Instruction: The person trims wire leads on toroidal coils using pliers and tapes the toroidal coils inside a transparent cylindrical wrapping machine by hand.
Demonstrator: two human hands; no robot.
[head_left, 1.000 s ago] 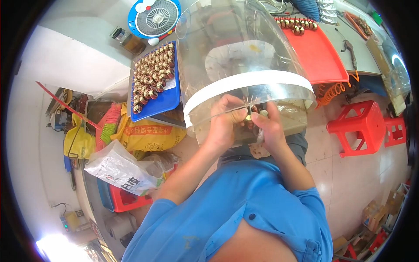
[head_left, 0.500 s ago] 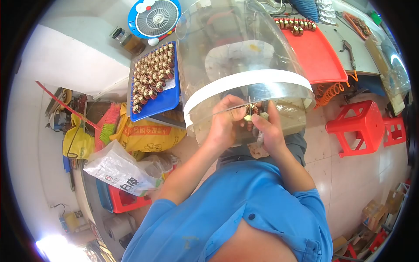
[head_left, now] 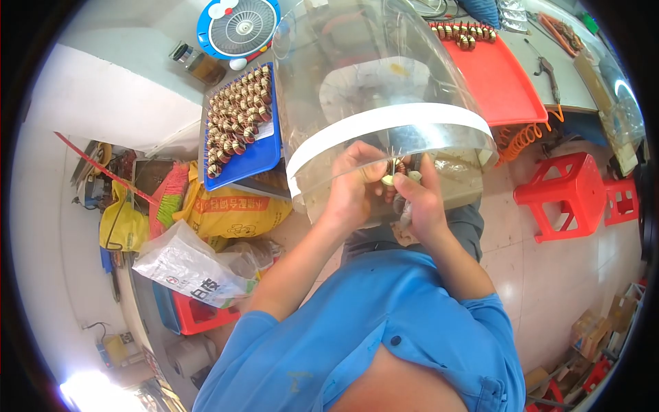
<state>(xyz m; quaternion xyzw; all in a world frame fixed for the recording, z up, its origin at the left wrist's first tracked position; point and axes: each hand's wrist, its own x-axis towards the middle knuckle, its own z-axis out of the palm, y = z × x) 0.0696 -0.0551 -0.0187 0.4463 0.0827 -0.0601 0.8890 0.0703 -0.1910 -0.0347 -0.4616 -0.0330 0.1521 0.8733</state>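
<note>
Under the front edge of a clear plastic hood [head_left: 309, 82], both my hands are raised close together. My left hand [head_left: 355, 184] pinches a small copper-wound coil [head_left: 394, 169] with thin wire leads pointing up and pale yellow at its lower end. From the other side, my right hand [head_left: 425, 202] has its thumb and fingers closed on the same coil. Something grey [head_left: 406, 217] shows at the right fingers; I cannot make out what it is. The fingertips partly hide the coil.
A white band [head_left: 384, 118] rims the hood. Rows of similar coils fill much of a blue tray [head_left: 264, 156] at left; a red tray [head_left: 504, 89] at right holds several more. Beyond are an orange coiled hose [head_left: 522, 146], red stools [head_left: 566, 196] and a blue fan [head_left: 240, 27].
The view has shifted very slightly. Both hands stay at the coil, with only small finger movements; its pale end shows a little more clearly now.
</note>
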